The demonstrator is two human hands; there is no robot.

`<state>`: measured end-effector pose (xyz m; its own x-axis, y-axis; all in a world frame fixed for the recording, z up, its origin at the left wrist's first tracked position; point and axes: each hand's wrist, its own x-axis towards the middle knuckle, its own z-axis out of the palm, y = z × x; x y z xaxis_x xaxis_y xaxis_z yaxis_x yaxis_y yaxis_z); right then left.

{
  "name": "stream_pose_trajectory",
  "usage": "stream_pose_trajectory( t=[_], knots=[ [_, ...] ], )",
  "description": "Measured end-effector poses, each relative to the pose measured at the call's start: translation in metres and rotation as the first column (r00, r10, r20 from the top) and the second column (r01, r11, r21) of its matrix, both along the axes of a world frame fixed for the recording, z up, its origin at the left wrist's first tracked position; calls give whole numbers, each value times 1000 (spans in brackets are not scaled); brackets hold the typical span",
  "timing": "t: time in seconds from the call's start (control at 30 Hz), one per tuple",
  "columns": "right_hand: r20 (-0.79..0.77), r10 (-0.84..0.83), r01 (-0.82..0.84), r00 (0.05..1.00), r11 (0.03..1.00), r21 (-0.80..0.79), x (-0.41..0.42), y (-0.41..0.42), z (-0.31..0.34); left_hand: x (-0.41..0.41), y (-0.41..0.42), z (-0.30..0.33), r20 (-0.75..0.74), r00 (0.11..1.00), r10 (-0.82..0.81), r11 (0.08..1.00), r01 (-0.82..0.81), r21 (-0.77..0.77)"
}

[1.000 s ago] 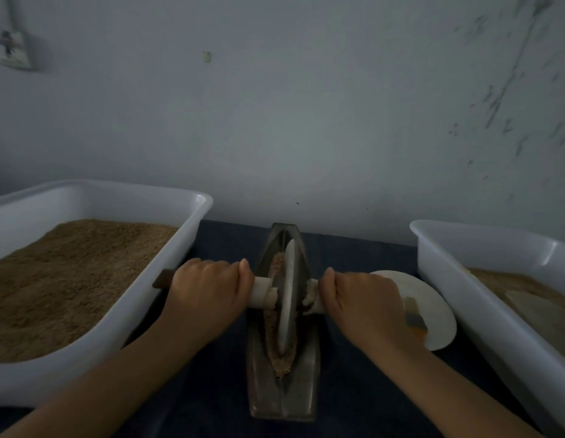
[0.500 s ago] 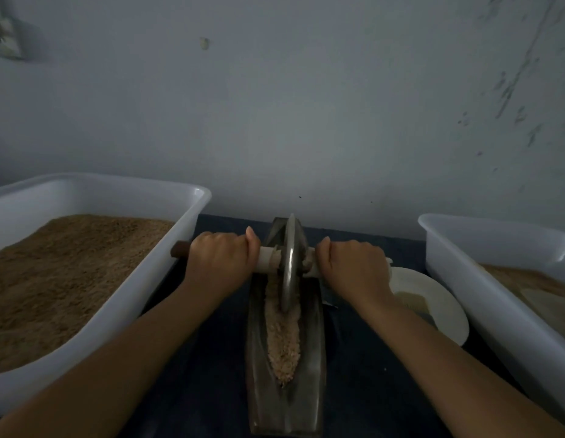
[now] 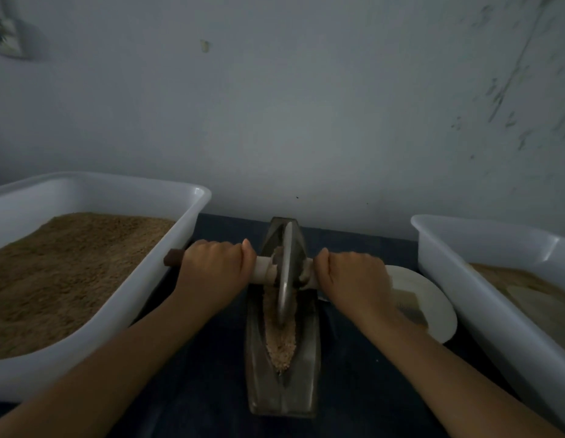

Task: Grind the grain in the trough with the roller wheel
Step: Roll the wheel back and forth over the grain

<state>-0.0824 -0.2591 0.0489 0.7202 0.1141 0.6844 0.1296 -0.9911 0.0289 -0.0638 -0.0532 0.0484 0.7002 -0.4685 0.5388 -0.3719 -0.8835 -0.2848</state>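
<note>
A narrow boat-shaped metal trough [image 3: 282, 395] lies lengthwise in front of me on the dark table. Pale ground grain [image 3: 279, 346] fills its groove toward the near end. The metal roller wheel [image 3: 286, 273] stands upright in the groove at the trough's far half, on a wooden axle handle [image 3: 262, 269] running left to right. My left hand [image 3: 213, 273] grips the axle left of the wheel. My right hand [image 3: 353, 278] grips it on the right side; that end of the axle is hidden under the hand.
A large white tub [image 3: 180, 245] of brown grain stands at the left, close to my left hand. A second white tub [image 3: 448, 273] stands at the right. Between it and the trough lies a white plate [image 3: 439, 311] with a small brush. A grey wall rises just behind.
Both hands pushed the wheel away from me, from the trough's middle to its far half. The grain at the near end came into sight.
</note>
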Motion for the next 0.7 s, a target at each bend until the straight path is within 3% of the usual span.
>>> stream_pose_trajectory(
  t=[0.1, 0.17, 0.33, 0.57, 0.7],
  knots=[
    [-79, -16, 11, 997, 997, -73, -17, -6, -5, -22, 5, 0, -37, 998, -48, 998, 47, -34],
    [-137, 35, -41, 990, 998, -40, -26, -7, -5, -32, 8, 0, -39, 996, -77, 996, 76, -50],
    [-122, 50, -51, 991, 999, -10, -31, -4, 0, -35, 11, 1, -26, 998, -61, 997, 63, 46],
    [-37, -1, 3, 999, 999, 45, 5, -4, -4, -2, 3, -1, 171, 985, -5, 990, -20, 143],
    [-59, -73, 71, 996, 997, -30, 36, -7, -4, 25, -4, -2, 239, 971, 4, 991, -35, 127]
  ],
)
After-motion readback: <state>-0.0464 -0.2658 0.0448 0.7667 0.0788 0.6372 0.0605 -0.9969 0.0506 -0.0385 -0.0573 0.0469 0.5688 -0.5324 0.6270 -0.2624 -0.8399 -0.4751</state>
